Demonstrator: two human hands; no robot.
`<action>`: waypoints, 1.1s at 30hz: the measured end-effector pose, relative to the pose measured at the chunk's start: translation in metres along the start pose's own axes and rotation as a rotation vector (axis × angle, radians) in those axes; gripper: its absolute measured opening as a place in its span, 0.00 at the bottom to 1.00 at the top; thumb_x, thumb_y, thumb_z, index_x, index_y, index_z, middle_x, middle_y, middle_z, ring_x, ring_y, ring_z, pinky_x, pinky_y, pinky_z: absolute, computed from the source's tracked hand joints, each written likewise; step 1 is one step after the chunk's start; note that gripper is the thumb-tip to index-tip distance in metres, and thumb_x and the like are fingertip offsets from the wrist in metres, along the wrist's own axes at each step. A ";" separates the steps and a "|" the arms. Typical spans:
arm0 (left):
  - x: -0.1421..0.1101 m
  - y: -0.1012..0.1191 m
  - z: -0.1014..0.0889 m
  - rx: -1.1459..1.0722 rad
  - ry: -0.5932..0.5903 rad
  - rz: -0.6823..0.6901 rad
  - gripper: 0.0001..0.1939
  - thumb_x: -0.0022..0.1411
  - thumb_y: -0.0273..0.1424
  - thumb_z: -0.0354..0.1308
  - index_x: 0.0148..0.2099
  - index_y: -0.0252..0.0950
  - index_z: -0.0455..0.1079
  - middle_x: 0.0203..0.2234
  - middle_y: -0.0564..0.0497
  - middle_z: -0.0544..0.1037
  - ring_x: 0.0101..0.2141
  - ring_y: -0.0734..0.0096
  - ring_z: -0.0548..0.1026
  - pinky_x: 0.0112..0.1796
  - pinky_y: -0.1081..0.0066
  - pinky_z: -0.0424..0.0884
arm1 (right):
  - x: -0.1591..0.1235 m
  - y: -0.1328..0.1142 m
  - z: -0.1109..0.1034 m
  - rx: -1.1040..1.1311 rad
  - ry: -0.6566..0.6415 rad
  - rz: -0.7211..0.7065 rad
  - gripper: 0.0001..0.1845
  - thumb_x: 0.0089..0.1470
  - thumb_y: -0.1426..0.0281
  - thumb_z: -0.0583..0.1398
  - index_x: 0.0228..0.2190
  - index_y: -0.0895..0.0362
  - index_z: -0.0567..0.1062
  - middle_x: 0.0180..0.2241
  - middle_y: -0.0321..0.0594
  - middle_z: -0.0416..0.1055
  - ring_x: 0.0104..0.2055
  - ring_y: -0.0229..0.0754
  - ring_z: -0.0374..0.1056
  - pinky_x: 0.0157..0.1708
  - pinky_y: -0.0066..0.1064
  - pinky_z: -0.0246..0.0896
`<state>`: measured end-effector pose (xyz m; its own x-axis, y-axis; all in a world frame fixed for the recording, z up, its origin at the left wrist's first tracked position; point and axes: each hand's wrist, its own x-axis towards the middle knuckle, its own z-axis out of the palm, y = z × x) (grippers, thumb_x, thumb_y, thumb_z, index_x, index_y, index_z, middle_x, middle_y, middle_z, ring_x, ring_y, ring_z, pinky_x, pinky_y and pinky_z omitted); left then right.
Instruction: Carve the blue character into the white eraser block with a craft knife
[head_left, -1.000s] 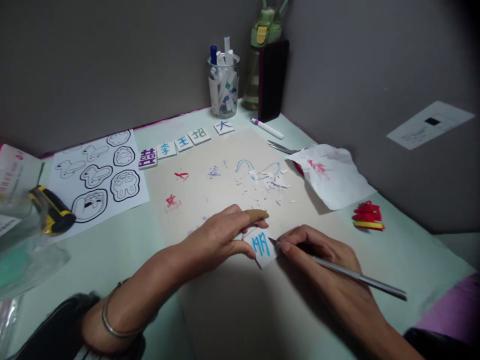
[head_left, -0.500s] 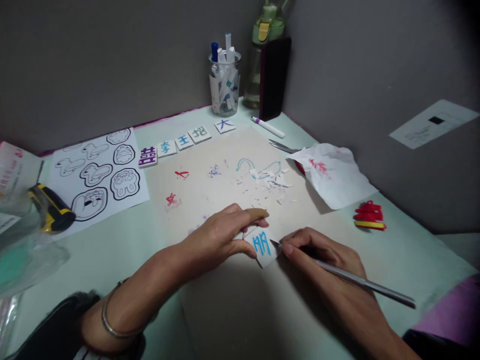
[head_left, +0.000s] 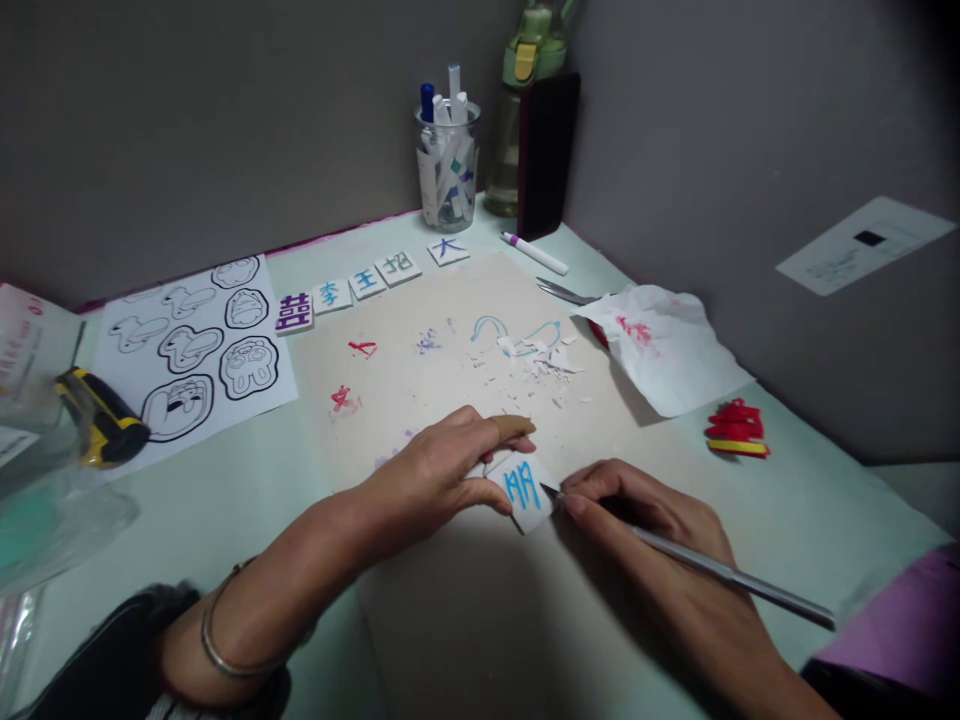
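My left hand point(head_left: 442, 470) pinches a small white tile with a blue character point(head_left: 525, 492) and presses it down on the beige cutting board point(head_left: 480, 600). A tan guard covers its index fingertip. My right hand point(head_left: 645, 520) grips a thin silver craft knife point(head_left: 735, 577) like a pen. The blade tip touches the tile's right edge.
White shavings point(head_left: 540, 362) lie on the board beyond the tile. Finished character tiles point(head_left: 352, 285) line the back, a sheet of outline drawings point(head_left: 195, 345) and a yellow cutter point(head_left: 101, 415) lie left. A pen jar point(head_left: 448, 165), bottle, white marker point(head_left: 534, 254), scissors, stained paper point(head_left: 660, 345) and red cutout point(head_left: 736, 428) sit right.
The knife handle has swung slightly lower and to the right while the tip stays at the tile's edge. The left hand and tile have hardly moved.
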<state>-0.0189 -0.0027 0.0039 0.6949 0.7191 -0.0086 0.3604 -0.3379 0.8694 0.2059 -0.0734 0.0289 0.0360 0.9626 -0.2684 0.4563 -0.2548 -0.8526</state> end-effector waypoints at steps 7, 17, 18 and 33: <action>0.000 0.000 0.000 0.004 0.004 -0.010 0.31 0.65 0.31 0.69 0.65 0.48 0.62 0.52 0.53 0.78 0.44 0.67 0.71 0.48 0.68 0.70 | -0.002 0.003 -0.002 0.004 -0.017 -0.015 0.14 0.57 0.58 0.61 0.25 0.53 0.75 0.30 0.38 0.77 0.34 0.43 0.70 0.29 0.30 0.61; 0.000 0.003 -0.001 -0.002 0.003 -0.035 0.30 0.64 0.31 0.69 0.64 0.48 0.63 0.51 0.51 0.78 0.44 0.65 0.72 0.49 0.66 0.71 | -0.004 0.004 0.000 -0.012 -0.021 -0.015 0.14 0.58 0.58 0.61 0.25 0.53 0.74 0.30 0.38 0.76 0.33 0.42 0.70 0.29 0.30 0.61; 0.000 0.003 -0.001 -0.004 0.005 -0.035 0.30 0.64 0.31 0.69 0.64 0.48 0.63 0.51 0.51 0.78 0.43 0.65 0.73 0.48 0.66 0.71 | -0.004 0.004 0.000 -0.008 -0.023 -0.018 0.14 0.58 0.58 0.61 0.25 0.53 0.74 0.30 0.37 0.76 0.33 0.42 0.70 0.29 0.30 0.61; 0.000 0.004 -0.001 0.025 0.014 -0.019 0.29 0.65 0.32 0.68 0.64 0.47 0.63 0.51 0.50 0.78 0.44 0.63 0.72 0.48 0.63 0.71 | -0.014 0.008 0.001 0.012 -0.025 -0.006 0.13 0.60 0.60 0.60 0.26 0.53 0.73 0.32 0.39 0.75 0.37 0.45 0.70 0.31 0.32 0.62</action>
<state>-0.0182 -0.0039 0.0080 0.6791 0.7338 -0.0180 0.3891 -0.3390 0.8565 0.2081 -0.0886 0.0253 0.0109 0.9616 -0.2741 0.4456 -0.2501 -0.8596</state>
